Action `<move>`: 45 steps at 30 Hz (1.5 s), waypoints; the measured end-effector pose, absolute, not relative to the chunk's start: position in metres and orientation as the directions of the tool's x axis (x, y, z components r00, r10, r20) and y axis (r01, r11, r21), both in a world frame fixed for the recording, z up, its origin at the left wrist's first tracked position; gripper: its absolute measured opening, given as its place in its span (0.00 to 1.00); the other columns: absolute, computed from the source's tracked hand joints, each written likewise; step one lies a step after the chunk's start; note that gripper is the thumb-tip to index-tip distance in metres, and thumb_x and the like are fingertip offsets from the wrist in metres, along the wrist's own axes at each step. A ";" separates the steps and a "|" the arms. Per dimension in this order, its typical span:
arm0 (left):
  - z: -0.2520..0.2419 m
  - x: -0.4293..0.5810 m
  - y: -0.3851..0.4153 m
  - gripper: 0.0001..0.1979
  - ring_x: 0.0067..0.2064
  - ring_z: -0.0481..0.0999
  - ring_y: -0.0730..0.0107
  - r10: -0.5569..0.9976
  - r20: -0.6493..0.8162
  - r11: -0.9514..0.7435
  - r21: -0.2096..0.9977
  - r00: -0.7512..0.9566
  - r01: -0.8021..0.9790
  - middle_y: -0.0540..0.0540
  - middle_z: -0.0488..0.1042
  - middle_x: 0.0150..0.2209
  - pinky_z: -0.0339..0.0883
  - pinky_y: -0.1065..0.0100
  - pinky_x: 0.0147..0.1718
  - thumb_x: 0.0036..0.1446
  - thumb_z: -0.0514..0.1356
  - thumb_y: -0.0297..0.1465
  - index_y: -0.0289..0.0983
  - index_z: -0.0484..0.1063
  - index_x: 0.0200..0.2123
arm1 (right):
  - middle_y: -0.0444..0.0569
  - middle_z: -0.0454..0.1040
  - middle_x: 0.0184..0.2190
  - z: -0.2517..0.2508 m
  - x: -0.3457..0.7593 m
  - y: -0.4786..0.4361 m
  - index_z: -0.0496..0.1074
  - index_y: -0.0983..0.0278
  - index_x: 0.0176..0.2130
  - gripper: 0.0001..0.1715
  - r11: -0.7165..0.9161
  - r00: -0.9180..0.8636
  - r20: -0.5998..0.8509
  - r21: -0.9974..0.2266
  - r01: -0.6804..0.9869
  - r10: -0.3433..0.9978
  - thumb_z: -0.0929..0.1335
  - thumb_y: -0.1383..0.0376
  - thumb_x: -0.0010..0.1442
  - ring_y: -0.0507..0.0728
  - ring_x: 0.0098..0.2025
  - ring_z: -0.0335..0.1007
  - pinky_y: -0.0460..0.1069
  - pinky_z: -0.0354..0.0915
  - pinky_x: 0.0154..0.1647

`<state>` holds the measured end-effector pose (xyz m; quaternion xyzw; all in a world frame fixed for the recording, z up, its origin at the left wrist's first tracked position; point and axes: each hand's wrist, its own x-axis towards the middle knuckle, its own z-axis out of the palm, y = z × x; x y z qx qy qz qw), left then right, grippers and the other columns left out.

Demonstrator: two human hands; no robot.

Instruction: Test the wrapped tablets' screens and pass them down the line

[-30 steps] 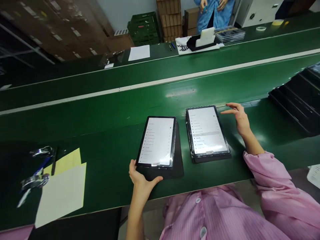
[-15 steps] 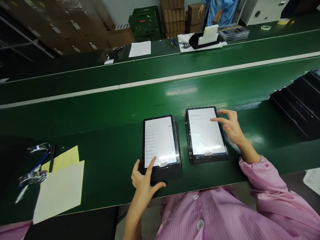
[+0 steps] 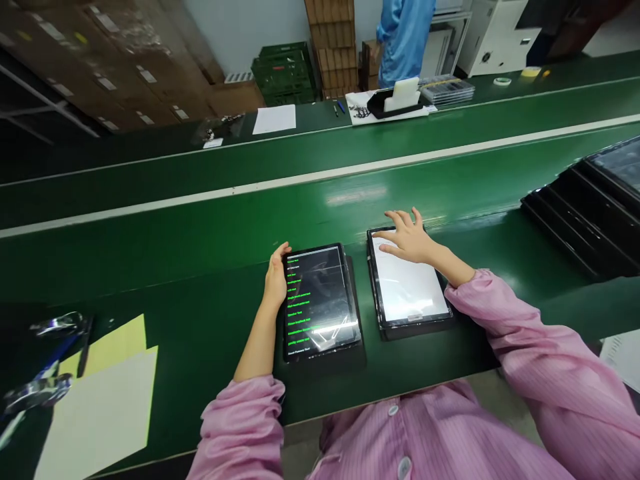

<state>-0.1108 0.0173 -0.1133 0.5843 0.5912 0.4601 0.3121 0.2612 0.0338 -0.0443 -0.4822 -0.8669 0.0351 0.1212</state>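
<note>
Two tablets lie side by side in front of me, each raised on a dark block. The left tablet (image 3: pixel 320 307) shows a black screen with a list of green lines. Along its upper left edge rests my left hand (image 3: pixel 277 277), fingers reaching to the top corner; it does not lift the tablet. A mostly white screen lights the right tablet (image 3: pixel 413 290). My right hand (image 3: pixel 407 239) is over the upper part of that screen, fingers spread, and it covers the top of the display. Whether a fingertip touches the glass I cannot tell.
Yellow and pale paper sheets (image 3: pixel 105 407) lie at the left, beside pens and shiny metal-looking objects (image 3: pixel 37 393). Several black tablet-like panels (image 3: pixel 575 213) are stacked at the right. Across the raised line stand a black holder (image 3: pixel 383 107) and a person in blue (image 3: pixel 405 40).
My left hand has moved from the left tablet's lower screen up to its left edge. That screen went from a white list to black with green text. My right hand shifted left over its tablet.
</note>
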 end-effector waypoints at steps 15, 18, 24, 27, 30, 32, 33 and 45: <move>-0.109 -0.127 0.010 0.54 0.46 0.75 0.55 0.986 0.153 -0.112 0.912 -0.073 0.395 0.38 0.78 0.47 0.64 0.58 0.45 0.50 0.30 0.70 0.38 0.67 0.58 | 0.58 0.71 0.56 -0.031 0.271 0.048 0.67 0.60 0.62 0.35 0.576 -0.636 0.024 -0.454 0.680 0.771 0.48 0.49 0.74 0.67 0.57 0.65 0.70 0.49 0.62; -0.106 -0.127 0.007 0.52 0.46 0.76 0.55 0.984 0.162 -0.123 0.913 -0.070 0.390 0.38 0.79 0.47 0.65 0.58 0.45 0.52 0.31 0.69 0.37 0.68 0.57 | 0.59 0.72 0.52 -0.031 0.269 0.047 0.71 0.59 0.60 0.32 0.595 -0.630 0.024 -0.358 0.720 0.776 0.51 0.50 0.74 0.67 0.54 0.66 0.68 0.52 0.60; -0.104 -0.124 0.006 0.51 0.44 0.77 0.55 0.980 0.160 -0.110 0.927 -0.114 0.358 0.38 0.80 0.45 0.68 0.59 0.43 0.52 0.33 0.69 0.37 0.68 0.56 | 0.57 0.75 0.50 -0.025 0.264 0.041 0.60 0.62 0.65 0.30 0.579 -0.640 0.048 -0.482 0.658 0.767 0.53 0.51 0.74 0.64 0.49 0.71 0.69 0.46 0.63; -0.105 -0.125 0.007 0.52 0.44 0.77 0.55 0.980 0.154 -0.102 0.930 -0.122 0.353 0.38 0.80 0.45 0.68 0.59 0.42 0.51 0.33 0.70 0.36 0.68 0.56 | 0.55 0.77 0.48 -0.018 0.259 0.034 0.63 0.63 0.63 0.28 0.576 -0.670 0.010 -0.521 0.630 0.742 0.53 0.52 0.74 0.64 0.49 0.73 0.69 0.45 0.65; -0.105 -0.125 0.007 0.51 0.45 0.78 0.54 0.981 0.161 -0.109 0.923 -0.111 0.370 0.37 0.79 0.46 0.68 0.58 0.44 0.52 0.35 0.70 0.35 0.69 0.55 | 0.55 0.77 0.49 -0.014 0.257 0.031 0.66 0.63 0.60 0.28 0.556 -0.674 -0.034 -0.536 0.636 0.738 0.51 0.54 0.75 0.64 0.51 0.72 0.69 0.44 0.65; -0.103 -0.124 0.004 0.50 0.47 0.77 0.54 0.980 0.178 -0.128 0.912 -0.093 0.390 0.37 0.79 0.47 0.68 0.57 0.47 0.53 0.36 0.69 0.35 0.68 0.56 | 0.54 0.76 0.52 -0.014 0.258 0.031 0.69 0.62 0.58 0.28 0.548 -0.677 -0.041 -0.553 0.628 0.735 0.51 0.55 0.75 0.64 0.53 0.71 0.70 0.42 0.66; -0.102 -0.123 0.003 0.49 0.49 0.77 0.53 0.979 0.188 -0.141 0.907 -0.082 0.396 0.36 0.79 0.48 0.67 0.57 0.49 0.54 0.37 0.68 0.35 0.67 0.57 | 0.53 0.76 0.52 -0.014 0.258 0.032 0.70 0.61 0.57 0.27 0.549 -0.683 -0.041 -0.561 0.620 0.729 0.51 0.55 0.76 0.64 0.54 0.71 0.71 0.41 0.66; -0.098 -0.124 -0.019 0.39 0.68 0.59 0.48 0.987 0.161 -0.149 0.899 0.008 0.411 0.36 0.59 0.67 0.52 0.47 0.66 0.57 0.57 0.57 0.41 0.56 0.65 | 0.57 0.70 0.56 0.004 0.288 0.013 0.76 0.58 0.55 0.35 0.654 -0.649 0.138 -0.320 0.685 0.748 0.50 0.47 0.74 0.67 0.59 0.64 0.71 0.42 0.66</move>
